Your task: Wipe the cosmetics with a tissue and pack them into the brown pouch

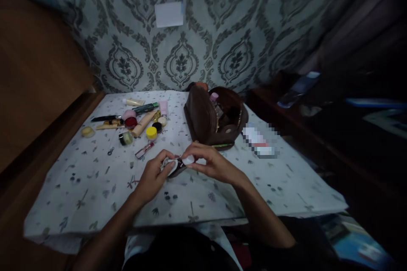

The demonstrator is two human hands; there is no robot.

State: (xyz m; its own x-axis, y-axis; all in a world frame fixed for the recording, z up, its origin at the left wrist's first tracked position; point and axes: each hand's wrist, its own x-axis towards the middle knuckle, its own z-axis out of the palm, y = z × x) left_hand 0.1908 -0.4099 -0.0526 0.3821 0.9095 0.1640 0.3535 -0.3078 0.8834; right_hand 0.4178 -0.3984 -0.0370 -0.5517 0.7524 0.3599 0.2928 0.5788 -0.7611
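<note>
Near the middle of the table, both hands meet over a small dark container (180, 163) with white parts. My left hand (155, 175) is closed around its left end, where a white rounded part shows under the thumb. Between the thumb and fingers of my right hand (214, 163) is a white cap-like piece (188, 159), right against the dark part. I cannot tell whether the two are joined. A small clear-and-red tube (144, 150) lies just left of my left hand. Behind my right hand stands an unzipped brown cosmetic bag (202, 114) with items inside.
Several cosmetics lie at the table's back left, among them a yellow-lidded jar (151, 133), a beige tube (143, 124) and a green tube (145, 108). A blurred-out item (259, 140) lies right of the bag. A wooden panel (38, 80) borders the left side.
</note>
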